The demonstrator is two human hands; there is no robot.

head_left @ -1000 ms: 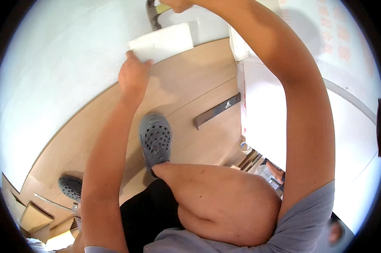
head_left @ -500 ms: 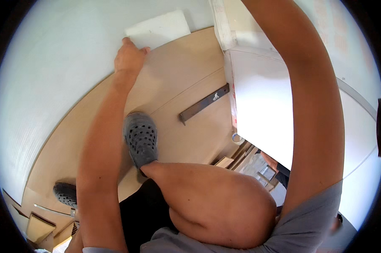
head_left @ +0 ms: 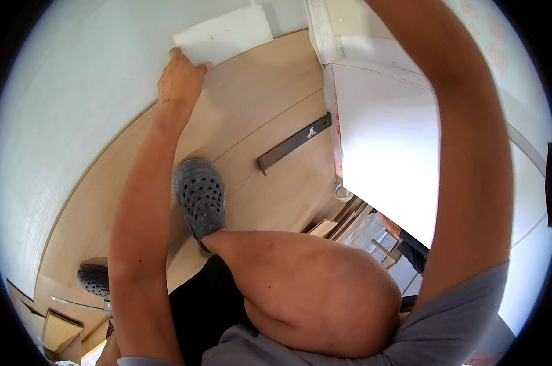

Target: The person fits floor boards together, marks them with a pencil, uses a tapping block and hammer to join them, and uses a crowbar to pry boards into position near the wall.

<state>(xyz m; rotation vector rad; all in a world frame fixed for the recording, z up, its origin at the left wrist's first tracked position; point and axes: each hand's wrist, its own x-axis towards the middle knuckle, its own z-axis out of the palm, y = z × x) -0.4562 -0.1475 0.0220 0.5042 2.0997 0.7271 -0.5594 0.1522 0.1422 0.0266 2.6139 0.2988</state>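
Observation:
My left hand (head_left: 181,80) reaches up to the near-left corner of a white rectangular piece (head_left: 227,33), which lies against the pale panel (head_left: 105,67). The index finger rests by the corner and the thumb by the near edge, so the hand grips that corner; the other fingers are largely hidden. My right arm (head_left: 471,140) stretches upward past the white box-like surface (head_left: 389,134). Its hand is beyond the top edge of the view. On the light wooden boards lies a dark metal try square (head_left: 294,143), apart from both arms.
Grey clogs (head_left: 199,192) are on my feet upon the wooden boards (head_left: 251,189). A roll of tape (head_left: 343,193) sits beside the white box-like surface. Wood offcuts (head_left: 62,329) lie at lower left. Part of another person (head_left: 413,250) shows beyond my knee.
The view has shifted slightly, so most things sit a little higher. My left hand stays at the white piece's corner, and my right arm appears slightly farther right.

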